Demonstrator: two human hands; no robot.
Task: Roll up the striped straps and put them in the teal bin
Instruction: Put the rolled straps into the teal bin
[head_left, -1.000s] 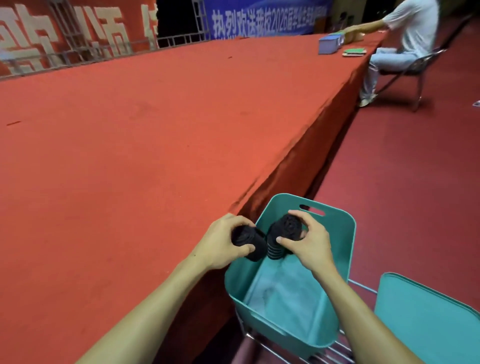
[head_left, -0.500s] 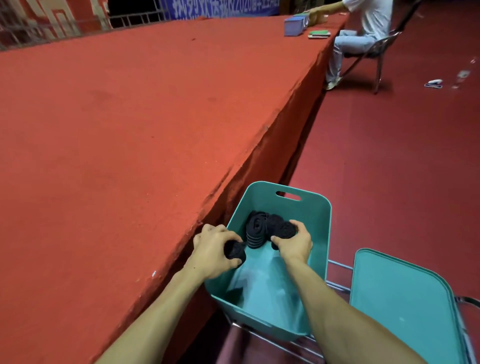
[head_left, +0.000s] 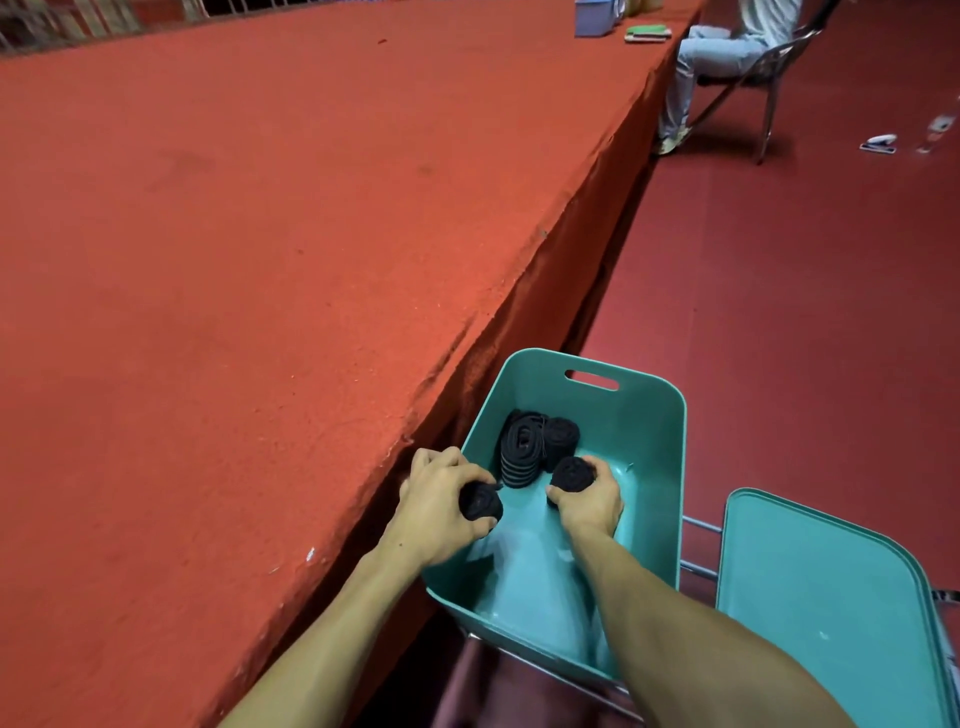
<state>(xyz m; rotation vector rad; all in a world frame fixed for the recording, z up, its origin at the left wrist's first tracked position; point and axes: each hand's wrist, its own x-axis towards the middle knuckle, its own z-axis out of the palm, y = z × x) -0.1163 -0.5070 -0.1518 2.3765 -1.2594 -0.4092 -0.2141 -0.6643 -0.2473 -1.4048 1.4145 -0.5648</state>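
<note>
The left hand (head_left: 439, 512) hides most of its strap roll (head_left: 482, 503); the seated person (head_left: 727, 47) is cut off, perhaps at the chest.

Both curled: left hand (head_left: 439, 506), right hand (head_left: 589, 501).

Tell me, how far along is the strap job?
Done: rolled straps lie at the far end of the teal bin. In hand: the left hand grips one roll, the right hand a second roll, both over it. Left: letting both go; no loose straps in view.
</note>
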